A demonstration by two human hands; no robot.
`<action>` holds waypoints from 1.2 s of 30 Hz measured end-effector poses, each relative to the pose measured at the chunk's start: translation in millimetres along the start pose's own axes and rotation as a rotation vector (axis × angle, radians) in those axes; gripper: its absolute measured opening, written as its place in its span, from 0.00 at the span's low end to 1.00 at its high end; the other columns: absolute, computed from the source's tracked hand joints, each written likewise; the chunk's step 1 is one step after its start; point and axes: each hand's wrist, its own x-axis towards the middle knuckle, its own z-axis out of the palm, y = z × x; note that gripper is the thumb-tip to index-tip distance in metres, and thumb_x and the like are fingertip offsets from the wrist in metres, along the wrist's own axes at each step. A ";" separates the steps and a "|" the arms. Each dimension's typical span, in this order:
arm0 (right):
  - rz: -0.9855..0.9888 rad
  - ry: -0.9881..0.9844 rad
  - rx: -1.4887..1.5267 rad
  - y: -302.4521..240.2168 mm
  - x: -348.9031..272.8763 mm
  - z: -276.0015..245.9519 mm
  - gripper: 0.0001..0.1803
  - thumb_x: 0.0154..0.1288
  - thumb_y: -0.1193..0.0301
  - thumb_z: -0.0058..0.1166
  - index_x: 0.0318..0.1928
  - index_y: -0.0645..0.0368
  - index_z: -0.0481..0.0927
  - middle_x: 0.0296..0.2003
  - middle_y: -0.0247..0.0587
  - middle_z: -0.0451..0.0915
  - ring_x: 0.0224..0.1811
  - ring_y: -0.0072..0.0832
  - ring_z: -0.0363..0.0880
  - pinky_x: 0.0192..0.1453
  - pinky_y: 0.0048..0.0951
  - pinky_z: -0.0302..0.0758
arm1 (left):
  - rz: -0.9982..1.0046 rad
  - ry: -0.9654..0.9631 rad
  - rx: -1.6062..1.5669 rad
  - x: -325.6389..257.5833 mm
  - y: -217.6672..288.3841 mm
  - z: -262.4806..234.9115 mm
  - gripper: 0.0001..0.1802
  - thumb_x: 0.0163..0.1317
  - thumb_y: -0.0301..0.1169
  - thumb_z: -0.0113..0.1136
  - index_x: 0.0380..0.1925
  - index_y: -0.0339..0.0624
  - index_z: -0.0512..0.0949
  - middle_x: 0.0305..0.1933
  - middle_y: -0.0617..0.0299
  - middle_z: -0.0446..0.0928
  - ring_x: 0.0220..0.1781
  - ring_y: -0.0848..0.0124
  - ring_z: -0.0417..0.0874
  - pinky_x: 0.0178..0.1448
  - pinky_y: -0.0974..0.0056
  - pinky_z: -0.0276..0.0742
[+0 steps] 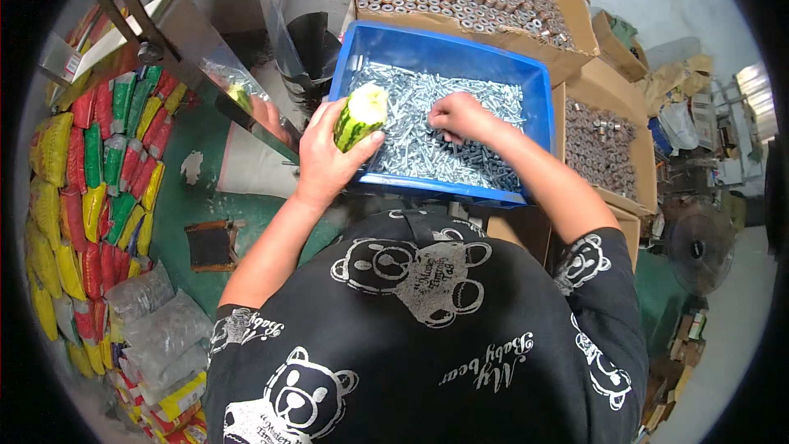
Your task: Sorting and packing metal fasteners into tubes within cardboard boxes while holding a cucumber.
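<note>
At eleven o'clock, clasped in left hand (pixel 322 156): elongated, green-striped melon with pale cut flesh (pixel 359 121). If squeezed, could drip onto slender silvery metal fasteners (pixel 411 144) in rectangular blue plastic bin (pixel 444 53), twelve o'clock; if wet, could slip. At one o'clock, right hand (pixel 462 117) pinched narrow; contents impossible to tell.

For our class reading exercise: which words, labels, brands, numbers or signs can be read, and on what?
I won't copy wording, only place it.
Black bear-print T-shirt: pale lettering, readable.
Small white label, upper left: too small.
Fan: hub mark too small.
Stacked coloured bags: any print too blurred.
Striped green melon: no writing visible.
</note>
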 end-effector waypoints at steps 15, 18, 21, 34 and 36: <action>-0.214 0.202 -0.486 27.1 -2.6 5.2 0.07 0.55 0.72 0.56 0.27 0.63 0.81 0.21 0.53 0.78 0.23 0.45 0.78 0.31 0.39 0.75 | -0.029 -0.095 -0.122 2.4 -10.7 -15.9 0.35 0.47 0.46 0.70 0.47 0.29 0.73 0.42 0.50 0.75 0.45 0.57 0.79 0.51 0.60 0.72; 0.301 0.000 0.171 -29.5 -18.0 -27.7 0.10 0.61 0.70 0.57 0.29 0.65 0.81 0.15 0.38 0.77 0.12 0.19 0.73 0.17 0.26 0.68 | 0.035 -0.119 -0.166 2.5 -11.5 -16.5 0.35 0.46 0.42 0.72 0.48 0.29 0.71 0.41 0.49 0.74 0.43 0.56 0.77 0.49 0.59 0.73; 0.172 -0.026 0.346 -65.7 -4.5 -33.6 0.10 0.62 0.70 0.56 0.28 0.65 0.80 0.14 0.36 0.76 0.13 0.19 0.74 0.15 0.22 0.68 | 0.057 -0.169 -0.167 2.1 -6.4 -20.9 0.35 0.47 0.40 0.72 0.51 0.30 0.71 0.44 0.49 0.74 0.45 0.57 0.78 0.50 0.60 0.74; -0.177 0.490 0.518 -64.8 -17.6 -19.0 0.17 0.66 0.74 0.50 0.54 0.68 0.74 0.41 0.46 0.82 0.41 0.26 0.82 0.48 0.27 0.79 | -0.701 -0.638 -0.993 27.0 32.2 -35.7 0.40 0.56 0.44 0.65 0.62 0.37 0.60 0.49 0.58 0.72 0.35 0.75 0.75 0.35 0.71 0.73; -0.109 0.656 0.621 -26.6 -71.6 -16.9 0.15 0.67 0.74 0.50 0.52 0.68 0.75 0.38 0.46 0.82 0.37 0.26 0.83 0.43 0.27 0.80 | -0.625 -0.733 -0.923 37.3 50.1 -35.5 0.48 0.44 0.40 0.72 0.63 0.37 0.59 0.51 0.58 0.73 0.41 0.72 0.76 0.41 0.69 0.74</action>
